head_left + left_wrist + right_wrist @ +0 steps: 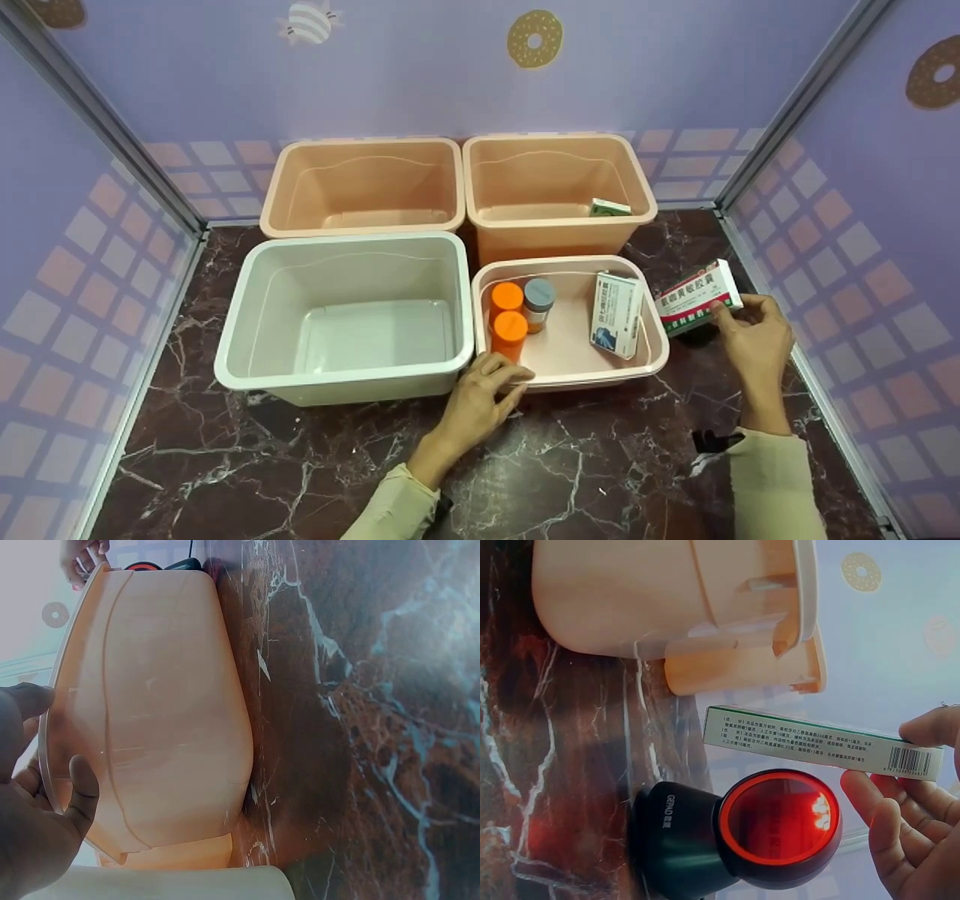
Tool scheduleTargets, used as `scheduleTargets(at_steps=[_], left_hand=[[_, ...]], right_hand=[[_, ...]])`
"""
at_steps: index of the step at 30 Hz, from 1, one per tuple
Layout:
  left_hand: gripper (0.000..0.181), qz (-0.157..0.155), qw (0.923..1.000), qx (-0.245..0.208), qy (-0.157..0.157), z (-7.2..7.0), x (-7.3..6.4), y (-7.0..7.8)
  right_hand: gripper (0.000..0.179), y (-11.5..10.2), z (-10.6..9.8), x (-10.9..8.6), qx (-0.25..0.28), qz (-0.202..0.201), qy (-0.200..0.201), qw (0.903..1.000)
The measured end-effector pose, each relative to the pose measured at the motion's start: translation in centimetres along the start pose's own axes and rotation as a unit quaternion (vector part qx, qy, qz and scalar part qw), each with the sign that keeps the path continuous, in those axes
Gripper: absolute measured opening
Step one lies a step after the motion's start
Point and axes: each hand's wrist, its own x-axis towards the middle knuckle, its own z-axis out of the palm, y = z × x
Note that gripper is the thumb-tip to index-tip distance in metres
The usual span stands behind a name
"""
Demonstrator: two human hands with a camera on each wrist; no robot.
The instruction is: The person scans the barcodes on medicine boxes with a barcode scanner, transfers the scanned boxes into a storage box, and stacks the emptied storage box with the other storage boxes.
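My right hand (pixel 754 341) pinches a white, red and green medicine box (pixel 694 300) by one end, to the right of the small pink bin (pixel 570 379). In the right wrist view, the box's printed side with a barcode shows near the glowing red window of a black barcode scanner (pixel 780 829). My left hand (pixel 480 397) grips the pink bin's rim at the front left corner, thumb outside. Inside that bin stand two orange-capped bottles (pixel 510 326) and a grey-capped bottle (pixel 538 304). A white medicine box (pixel 616 315) leans at its right side.
A larger white bin (pixel 345 382) stands left of the pink one. Behind are two peach bins; the right one (pixel 555 232) contains a green and white box (pixel 610 208), the left one (pixel 360 225) shows a bare floor. Purple walls enclose the dark marbled table (pixel 300 465).
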Motion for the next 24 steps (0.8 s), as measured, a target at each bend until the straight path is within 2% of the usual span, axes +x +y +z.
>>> scheduleTargets(at_steps=[14,24], left_hand=[[0.014,-0.002,1.0,0.0,0.001,0.1,-0.1,-0.1],[0.015,0.004,1.0,0.007,0.003,0.0,0.0,0.0]], right_hand=[[0.045,-1.8,-0.2,0.8,0.019,-0.026,0.0,0.9995],[0.032,-3.0,-0.4,1.6,0.047,-0.025,0.003,0.9986]])
